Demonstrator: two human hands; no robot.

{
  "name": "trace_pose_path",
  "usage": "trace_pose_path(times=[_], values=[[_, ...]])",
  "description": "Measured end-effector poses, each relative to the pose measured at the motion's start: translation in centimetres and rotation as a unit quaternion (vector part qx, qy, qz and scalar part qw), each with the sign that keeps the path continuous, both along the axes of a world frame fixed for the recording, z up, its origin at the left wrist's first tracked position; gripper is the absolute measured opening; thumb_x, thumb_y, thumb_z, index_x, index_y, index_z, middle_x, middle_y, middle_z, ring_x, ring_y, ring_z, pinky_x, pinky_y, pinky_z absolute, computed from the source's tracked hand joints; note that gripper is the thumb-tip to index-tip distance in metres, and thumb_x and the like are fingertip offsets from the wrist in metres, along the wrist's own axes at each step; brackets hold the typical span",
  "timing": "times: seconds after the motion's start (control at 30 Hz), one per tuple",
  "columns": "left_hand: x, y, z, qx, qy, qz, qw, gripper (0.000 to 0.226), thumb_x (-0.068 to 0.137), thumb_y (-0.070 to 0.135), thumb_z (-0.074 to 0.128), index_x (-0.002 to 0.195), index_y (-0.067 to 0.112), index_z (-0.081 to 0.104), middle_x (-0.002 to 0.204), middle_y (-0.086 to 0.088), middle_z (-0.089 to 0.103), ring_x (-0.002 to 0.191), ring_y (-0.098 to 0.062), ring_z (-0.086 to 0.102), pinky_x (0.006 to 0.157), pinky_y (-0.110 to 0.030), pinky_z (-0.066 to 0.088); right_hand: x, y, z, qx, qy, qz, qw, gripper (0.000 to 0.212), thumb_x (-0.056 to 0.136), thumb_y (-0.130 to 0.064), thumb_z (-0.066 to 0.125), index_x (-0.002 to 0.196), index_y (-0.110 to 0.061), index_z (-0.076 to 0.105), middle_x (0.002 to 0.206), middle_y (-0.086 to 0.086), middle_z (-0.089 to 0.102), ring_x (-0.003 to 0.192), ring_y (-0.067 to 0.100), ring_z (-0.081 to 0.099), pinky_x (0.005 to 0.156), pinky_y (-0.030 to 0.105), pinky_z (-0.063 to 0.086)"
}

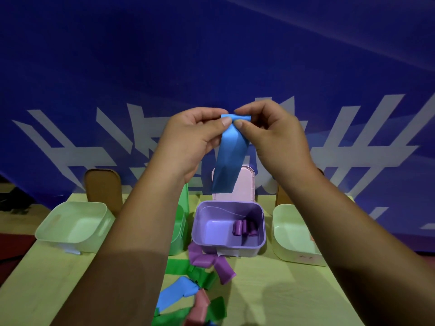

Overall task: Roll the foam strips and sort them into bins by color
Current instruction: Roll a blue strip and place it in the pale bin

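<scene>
- Both hands are raised high above the purple bin (pixel 250 250), working in the air, not on the table (pixel 270 292). My guess is that this lets the strip hang straight while it is wound.
- The left hand (pixel 190 137) and right hand (pixel 270 137) each pinch the top end of the blue foam strip (pixel 231 151) between thumb and forefinger. The fingertips of the two hands nearly meet. That end looks folded over, so I'd judge the roll is only just begun.
- The rest of the blue foam strip dangles free, its lower end above the far rim of the purple bin, in front of the pink lid (pixel 246 184) propped upright behind it.
- Inside the purple bin lie a few purple rolls (pixel 243 228), gathered toward its right wall, so that colour is under way.
- A green bin (pixel 180 228) stands just left of the purple bin, half hidden by the left forearm. A pale bin (pixel 70 222) sits further left and another pale bin (pixel 289 234) just right. I cannot tell which one is meant for blue.
- The loose strips (pixel 188 288) in green, purple, blue and pink lie heaped on the table on the near side of the purple bin, within easy reach, so much of the sorting remains.
</scene>
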State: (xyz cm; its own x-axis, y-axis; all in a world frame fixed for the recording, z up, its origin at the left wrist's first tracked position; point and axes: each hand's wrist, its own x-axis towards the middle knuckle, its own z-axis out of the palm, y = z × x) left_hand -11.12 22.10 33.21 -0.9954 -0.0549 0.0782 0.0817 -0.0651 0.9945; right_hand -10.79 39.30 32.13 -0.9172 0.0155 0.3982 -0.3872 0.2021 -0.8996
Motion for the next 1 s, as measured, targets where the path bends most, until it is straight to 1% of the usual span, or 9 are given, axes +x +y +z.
trace_pose_path(times=[0.13,0.3,0.37,0.4,0.47,0.6,0.73,0.83,1.0], values=[[0.2,0.1,0.0,-0.032,0.018,0.01,0.999,0.019,0.098,0.007,0.078,0.117,0.011,0.078,0.108,-0.009,0.083,0.104,-0.022,0.081,0.093,-0.036,0.065,0.3,0.3,0.1,0.0,0.001,0.002,1.0,0.015,0.099,-0.015,0.073,0.11,-0.026,0.074,0.095,-0.01,0.073,0.092,0.008,0.068,0.085,0.034,0.06],[0.4,0.0,0.0,-0.09,0.049,0.026,0.994,0.018,0.097,0.009,0.08,0.114,0.015,0.08,0.105,-0.014,0.08,0.102,-0.026,0.08,0.091,-0.039,0.066,0.5,0.9,0.5,-0.01,-0.028,0.036,0.999,0.012,0.101,-0.015,0.071,0.11,-0.023,0.074,0.1,0.006,0.074,0.096,0.021,0.068,0.084,0.04,0.06],[0.5,0.1,0.0,-0.093,0.056,0.029,0.994,0.018,0.096,0.008,0.081,0.112,0.015,0.08,0.104,-0.014,0.08,0.101,-0.026,0.08,0.09,-0.039,0.066,0.5,1.0,0.7,-0.031,-0.046,0.039,0.998,0.013,0.101,-0.019,0.072,0.113,-0.018,0.075,0.103,0.015,0.074,0.093,0.024,0.07,0.081,0.039,0.062],[0.5,0.2,0.1,-0.088,0.056,0.027,0.994,0.018,0.095,0.007,0.081,0.111,0.015,0.08,0.102,-0.014,0.079,0.099,-0.025,0.08,0.089,-0.038,0.066,0.4,1.1,0.8,-0.041,-0.056,0.038,0.997,0.014,0.101,-0.02,0.073,0.114,-0.016,0.075,0.102,0.016,0.074,0.087,0.021,0.072,0.078,0.035,0.063],[0.5,0.1,0.1,-0.089,0.051,0.026,0.994,0.018,0.095,0.007,0.081,0.11,0.015,0.08,0.097,-0.01,0.078,0.094,-0.019,0.08,0.084,-0.033,0.066,0.4,1.1,0.9,-0.042,-0.07,0.035,0.996,0.013,0.101,-0.02,0.072,0.112,-0.014,0.076,0.097,0.011,0.077,0.08,0.011,0.073,0.075,0.027,0.064],[0.6,-0.2,0.2,-0.089,0.044,0.018,0.995,0.019,0.093,0.006,0.083,0.109,0.016,0.08,0.094,-0.006,0.079,0.092,-0.017,0.08,0.081,-0.029,0.064,0.4,1.0,0.6,-0.007,-0.062,0.027,0.998,0.008,0.103,-0.021,0.07,0.104,-0.019,0.077,0.095,0.002,0.078,0.091,0.017,0.074,0.07,0.029,0.064],[0.7,-0.4,0.2,-0.072,0.034,0.006,0.997,0.021,0.093,0.004,0.083,0.11,0.014,0.08,0.096,-0.007,0.078,0.094,-0.017,0.08,0.082,-0.029,0.064,0.4,0.8,0.5,0.017,-0.049,0.018,0.999,0.005,0.102,-0.024,0.072,0.102,-0.026,0.076,0.096,0.003,0.077,0.095,0.022,0.072,0.085,0.044,0.062],[1.0,-0.6,0.5,-0.055,0.019,-0.008,0.998,0.023,0.093,0.001,0.08,0.114,0.011,0.079,0.1,-0.009,0.078,0.095,-0.017,0.08,0.084,-0.028,0.063,0.7,0.7,0.6,0.025,-0.041,0.022,0.999,0.006,0.101,-0.026,0.072,0.101,-0.032,0.073,0.097,0.004,0.076,0.096,0.023,0.07,0.086,0.047,0.06],[1.4,-0.7,0.7,-0.017,0.007,-0.017,1.0,0.022,0.099,0.001,0.072,0.119,0.008,0.078,0.118,-0.017,0.079,0.108,-0.022,0.079,0.089,-0.029,0.063,0.7,0.4,0.8,0.018,-0.036,0.007,0.999,0.007,0.1,-0.022,0.073,0.102,-0.03,0.073,0.094,0.0,0.075,0.093,0.017,0.069,0.085,0.043,0.06]])
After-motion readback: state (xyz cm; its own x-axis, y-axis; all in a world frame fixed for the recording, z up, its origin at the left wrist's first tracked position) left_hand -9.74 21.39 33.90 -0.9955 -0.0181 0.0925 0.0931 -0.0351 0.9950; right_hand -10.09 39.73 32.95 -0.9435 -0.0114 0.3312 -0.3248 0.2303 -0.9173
